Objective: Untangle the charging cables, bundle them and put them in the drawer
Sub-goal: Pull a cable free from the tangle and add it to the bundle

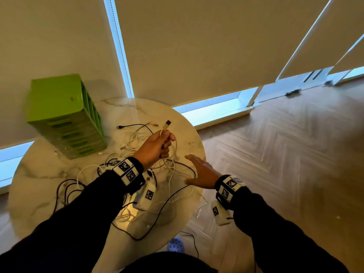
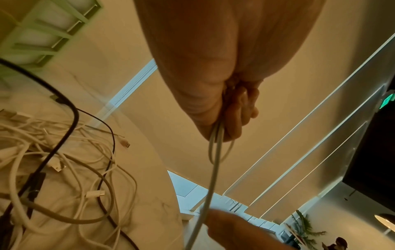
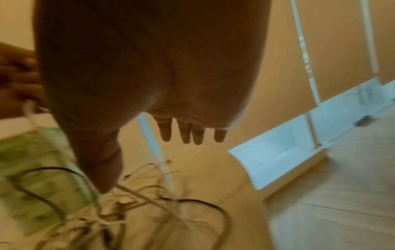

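A tangle of white and black charging cables sprawls over the round marble table. My left hand is raised above the pile and grips a white cable, whose USB plug sticks up past the fingers. The cable's strands hang from that fist in the left wrist view. My right hand hovers flat by the table's right edge, fingers straight and spread, holding nothing. The tangled cables lie under it.
A green drawer unit stands at the table's back left, its drawer fronts facing right. Window blinds hang behind the table. Wooden floor spreads to the right. A black cable trails off the table's front edge beside a blue slipper.
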`<state>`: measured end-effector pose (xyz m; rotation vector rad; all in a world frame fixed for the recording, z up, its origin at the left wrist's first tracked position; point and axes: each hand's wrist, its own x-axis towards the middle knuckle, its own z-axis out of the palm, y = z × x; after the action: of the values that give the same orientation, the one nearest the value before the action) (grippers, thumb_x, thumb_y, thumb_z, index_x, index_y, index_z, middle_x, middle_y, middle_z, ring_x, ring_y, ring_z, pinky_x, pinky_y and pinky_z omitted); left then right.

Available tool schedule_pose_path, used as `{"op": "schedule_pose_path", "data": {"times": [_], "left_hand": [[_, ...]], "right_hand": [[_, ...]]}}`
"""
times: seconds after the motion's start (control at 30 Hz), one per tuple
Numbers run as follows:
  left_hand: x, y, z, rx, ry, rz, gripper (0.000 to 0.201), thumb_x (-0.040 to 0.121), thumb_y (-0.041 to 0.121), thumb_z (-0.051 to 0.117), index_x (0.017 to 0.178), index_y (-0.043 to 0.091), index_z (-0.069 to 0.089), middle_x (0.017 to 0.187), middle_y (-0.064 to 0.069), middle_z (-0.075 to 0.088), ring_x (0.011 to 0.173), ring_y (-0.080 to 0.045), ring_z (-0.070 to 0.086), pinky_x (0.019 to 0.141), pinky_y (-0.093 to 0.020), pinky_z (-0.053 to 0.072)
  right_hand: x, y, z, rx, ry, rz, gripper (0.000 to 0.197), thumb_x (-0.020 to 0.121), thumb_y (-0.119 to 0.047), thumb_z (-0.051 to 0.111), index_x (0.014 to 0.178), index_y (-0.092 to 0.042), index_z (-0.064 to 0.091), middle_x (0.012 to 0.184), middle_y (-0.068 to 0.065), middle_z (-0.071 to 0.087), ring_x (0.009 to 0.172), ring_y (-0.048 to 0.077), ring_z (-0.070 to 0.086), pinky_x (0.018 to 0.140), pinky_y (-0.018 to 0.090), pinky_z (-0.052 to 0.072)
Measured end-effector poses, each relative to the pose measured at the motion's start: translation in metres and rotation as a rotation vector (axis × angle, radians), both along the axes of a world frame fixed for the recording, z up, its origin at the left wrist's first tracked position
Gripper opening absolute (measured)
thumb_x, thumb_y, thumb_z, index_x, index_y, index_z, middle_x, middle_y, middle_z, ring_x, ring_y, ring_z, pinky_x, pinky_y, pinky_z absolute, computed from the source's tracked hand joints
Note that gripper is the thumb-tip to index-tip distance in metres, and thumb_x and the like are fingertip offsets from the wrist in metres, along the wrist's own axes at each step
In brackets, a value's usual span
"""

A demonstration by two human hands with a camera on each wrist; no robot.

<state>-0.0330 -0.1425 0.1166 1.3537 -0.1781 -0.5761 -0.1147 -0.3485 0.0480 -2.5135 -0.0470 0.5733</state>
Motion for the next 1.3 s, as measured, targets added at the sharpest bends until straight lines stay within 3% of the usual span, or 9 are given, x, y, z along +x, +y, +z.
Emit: {"op": "schedule_pose_path", "data": {"times": [0.1, 0.17, 0.27, 0.4, 0.57, 0.73, 0.9, 1.07, 1.3], "left_hand": [[0.0, -0.001, -0.001, 0.021, -0.015, 0.02, 0.034, 0.11, 0.03, 0.034, 0.093, 0.007, 0.054, 0.062, 0.004, 0.039, 0.051, -0.009, 0.031, 0.05, -0.023, 0.028], [0.004, 0.004, -0.002, 0.104, -0.072, 0.054, 0.035, 0.11, 0.033, 0.035, 0.094, 0.009, 0.056, 0.066, 0.0, 0.044, 0.055, -0.012, 0.041, 0.054, -0.025, 0.036], [0.011, 0.016, -0.003, 0.211, -0.115, 0.155, 0.038, 0.109, 0.037, 0.035, 0.093, 0.011, 0.057, 0.071, -0.005, 0.052, 0.059, -0.015, 0.05, 0.057, -0.028, 0.043], [0.022, 0.036, -0.002, 0.194, -0.057, 0.308, 0.036, 0.108, 0.041, 0.036, 0.093, 0.013, 0.054, 0.07, 0.002, 0.044, 0.049, -0.008, 0.038, 0.047, -0.023, 0.03], [0.026, 0.055, 0.009, 0.067, -0.062, 0.398, 0.027, 0.106, 0.046, 0.039, 0.106, 0.02, 0.047, 0.066, 0.008, 0.035, 0.048, -0.006, 0.03, 0.044, -0.022, 0.029], [0.03, 0.055, 0.02, -0.087, -0.09, 0.465, 0.028, 0.107, 0.043, 0.037, 0.093, 0.021, 0.047, 0.064, 0.005, 0.027, 0.051, -0.01, 0.023, 0.044, -0.022, 0.026], [0.031, 0.055, 0.013, -0.022, -0.106, 0.451, 0.026, 0.108, 0.04, 0.037, 0.096, 0.019, 0.047, 0.061, 0.009, 0.03, 0.05, -0.009, 0.024, 0.045, -0.022, 0.026], [0.04, 0.071, 0.004, 0.085, -0.049, 0.469, 0.018, 0.105, 0.031, 0.049, 0.091, 0.021, 0.046, 0.055, 0.014, 0.037, 0.049, -0.007, 0.03, 0.048, -0.024, 0.03], [0.068, 0.088, -0.032, 0.204, 0.048, 0.481, 0.038, 0.105, 0.04, 0.047, 0.073, 0.024, 0.037, 0.058, 0.011, 0.029, 0.049, -0.009, 0.025, 0.045, -0.022, 0.026]], "right_hand": [[0.008, 0.053, 0.023, 0.256, 0.038, 0.098, 0.08, 0.089, -0.053, 0.067, 0.155, -0.027, 0.028, 0.149, 0.001, 0.05, 0.138, 0.019, 0.045, 0.117, 0.039, 0.032], [0.01, 0.072, 0.034, 0.44, 0.056, 0.063, 0.059, 0.094, -0.051, 0.061, 0.143, -0.024, 0.042, 0.118, 0.001, 0.067, 0.113, 0.017, 0.064, 0.103, 0.038, 0.048], [0.013, 0.071, 0.043, 0.623, -0.096, -0.057, 0.03, 0.104, -0.042, 0.046, 0.11, -0.013, 0.053, 0.082, 0.007, 0.058, 0.072, 0.017, 0.061, 0.072, 0.038, 0.057], [0.022, 0.04, 0.048, 0.61, -0.328, -0.338, 0.029, 0.108, -0.034, 0.037, 0.095, -0.014, 0.054, 0.068, -0.002, 0.045, 0.056, 0.011, 0.043, 0.054, 0.034, 0.041], [0.026, -0.014, 0.007, 0.176, -0.218, -0.452, 0.013, 0.106, -0.034, 0.039, 0.1, -0.032, 0.05, 0.073, 0.008, 0.063, 0.065, 0.031, 0.062, 0.07, 0.046, 0.055], [-0.005, 0.013, -0.02, 0.032, 0.132, 0.006, 0.014, 0.105, -0.027, 0.041, 0.101, -0.024, 0.055, 0.096, 0.004, 0.061, 0.088, 0.024, 0.058, 0.08, 0.034, 0.044], [-0.007, 0.073, -0.035, -0.035, 0.315, 0.395, 0.026, 0.105, -0.029, 0.043, 0.115, -0.012, 0.061, 0.119, 0.015, 0.063, 0.108, 0.031, 0.056, 0.095, 0.041, 0.044], [0.049, 0.087, -0.016, -0.044, 0.155, 0.41, 0.023, 0.1, -0.021, 0.051, 0.108, -0.005, 0.066, 0.112, 0.017, 0.066, 0.104, 0.032, 0.06, 0.089, 0.038, 0.046], [0.176, 0.106, -0.013, 0.034, -0.012, 0.225, 0.024, 0.102, -0.027, 0.052, 0.102, -0.007, 0.064, 0.105, 0.011, 0.067, 0.097, 0.027, 0.06, 0.077, 0.03, 0.037]]}}
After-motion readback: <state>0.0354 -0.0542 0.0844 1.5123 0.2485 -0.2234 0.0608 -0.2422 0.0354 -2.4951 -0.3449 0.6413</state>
